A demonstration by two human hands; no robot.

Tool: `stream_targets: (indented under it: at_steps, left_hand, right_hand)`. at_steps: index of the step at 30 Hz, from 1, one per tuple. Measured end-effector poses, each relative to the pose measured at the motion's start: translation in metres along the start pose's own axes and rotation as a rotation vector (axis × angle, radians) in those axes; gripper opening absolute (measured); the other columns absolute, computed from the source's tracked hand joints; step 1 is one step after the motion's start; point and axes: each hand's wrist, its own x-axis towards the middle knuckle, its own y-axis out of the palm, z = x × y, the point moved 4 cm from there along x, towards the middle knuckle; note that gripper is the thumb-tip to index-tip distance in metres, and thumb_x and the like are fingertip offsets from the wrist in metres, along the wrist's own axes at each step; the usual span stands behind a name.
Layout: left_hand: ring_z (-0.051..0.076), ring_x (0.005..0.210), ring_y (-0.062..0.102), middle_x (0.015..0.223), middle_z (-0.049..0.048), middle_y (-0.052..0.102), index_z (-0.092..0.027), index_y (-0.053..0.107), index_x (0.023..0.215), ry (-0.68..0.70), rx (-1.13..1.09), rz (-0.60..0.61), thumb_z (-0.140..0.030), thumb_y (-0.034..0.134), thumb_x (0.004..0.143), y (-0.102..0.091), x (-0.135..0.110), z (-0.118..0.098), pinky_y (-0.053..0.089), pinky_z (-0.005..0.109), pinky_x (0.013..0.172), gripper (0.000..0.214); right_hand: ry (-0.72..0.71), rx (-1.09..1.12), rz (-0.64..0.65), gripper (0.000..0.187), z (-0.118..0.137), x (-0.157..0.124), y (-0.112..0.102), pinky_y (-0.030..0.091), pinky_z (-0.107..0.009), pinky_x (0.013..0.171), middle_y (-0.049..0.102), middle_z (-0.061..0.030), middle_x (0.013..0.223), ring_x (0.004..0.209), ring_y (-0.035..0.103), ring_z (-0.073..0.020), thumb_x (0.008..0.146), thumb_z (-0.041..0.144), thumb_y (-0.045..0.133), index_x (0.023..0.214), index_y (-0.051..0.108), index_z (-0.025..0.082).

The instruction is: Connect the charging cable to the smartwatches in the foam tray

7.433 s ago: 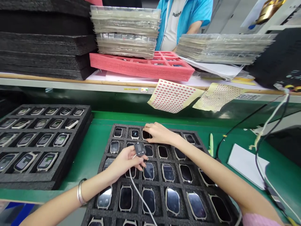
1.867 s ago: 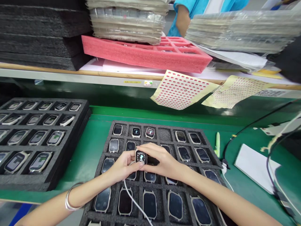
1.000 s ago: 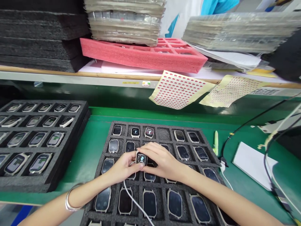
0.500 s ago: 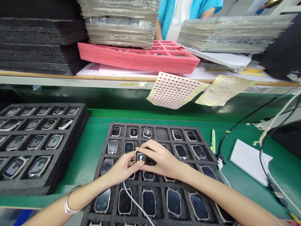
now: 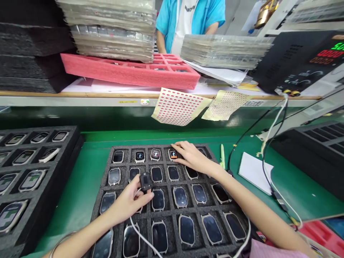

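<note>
Over a black foam tray (image 5: 161, 147) of smartwatches on the green counter (image 5: 77, 200), both hands reach into the rows. The left hand (image 5: 129, 202) has a closed grip, thumb and fingers pinching a small black square puck (image 5: 146, 181) whose white cable (image 5: 142, 240) trails down across the tray. The right hand (image 5: 192, 157) lies open, its grip holding nothing, with its fingertips (image 5: 177, 145) on the edge of a watch with an orange-lit screen (image 5: 173, 154) in the far row. Two more watches (image 5: 147, 155) in that row show lit faces, while the one at its left end and those in the nearer rows are dark, so only a few of the tray's watches are lit. A second foam tray (image 5: 72, 138) of film-covered watches sits to the left, and a pink foam tray (image 5: 129, 73) rests on the shelf above.
</note>
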Motion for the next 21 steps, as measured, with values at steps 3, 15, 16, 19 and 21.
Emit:
stream_targets:
  at_steps: [3,15,16,19,21]
  left_hand:
    - [0.018,0.094,0.052,0.093,0.0038,0.058,-0.02,0.047,0.113,0.006,-0.013,-0.002,-0.034,0.059,0.086,-0.001,0.002,0.002,0.04,0.027,0.077,0.032]
    - [0.004,0.051,0.036,0.097,0.0052,0.061,-0.015,0.051,0.105,-0.049,-0.048,0.013,-0.029,0.067,0.079,0.0,0.007,-0.009,0.028,0.02,0.046,0.033]
    - [0.003,0.049,0.034,0.098,0.0062,0.062,-0.015,0.051,0.106,-0.07,-0.068,0.031,-0.03,0.068,0.078,0.003,0.008,-0.013,0.026,0.019,0.043,0.036]
    - [0.002,0.045,0.032,0.097,0.0065,0.063,-0.013,0.052,0.109,-0.105,-0.129,0.059,-0.033,0.072,0.072,0.009,0.012,-0.026,0.021,0.02,0.039,0.047]
    - [0.002,0.045,0.032,0.094,0.0046,0.062,-0.013,0.054,0.108,-0.111,-0.161,0.049,-0.033,0.075,0.068,0.012,0.013,-0.031,0.021,0.019,0.039,0.05]
  right_hand:
    - [0.021,-0.031,0.06,0.033,-0.008,-0.01,-0.009,0.041,-0.047,0.089,0.057,-0.0153,0.114,0.106,0.05,-0.0319,0.089,0.023,0.057,0.121,0.054,0.013]
    - [0.082,-0.081,0.053,0.034,0.011,-0.007,-0.027,0.041,-0.043,0.082,0.059,-0.0141,0.103,0.099,0.054,-0.0315,0.082,0.024,0.066,0.113,0.058,0.012]
    - [0.051,-0.024,0.003,0.036,0.027,-0.007,-0.033,0.04,-0.043,0.084,0.058,-0.0136,0.106,0.101,0.052,-0.0304,0.083,0.026,0.066,0.115,0.057,0.013]
    - [-0.129,0.219,-0.029,0.039,0.078,-0.008,-0.038,0.04,-0.042,0.09,0.055,-0.0103,0.111,0.105,0.049,-0.0267,0.083,0.025,0.066,0.119,0.054,0.017]
    - [-0.192,0.328,-0.008,0.038,0.1,-0.007,-0.031,0.042,-0.041,0.089,0.055,-0.0096,0.109,0.103,0.049,-0.0255,0.082,0.022,0.067,0.118,0.054,0.018]
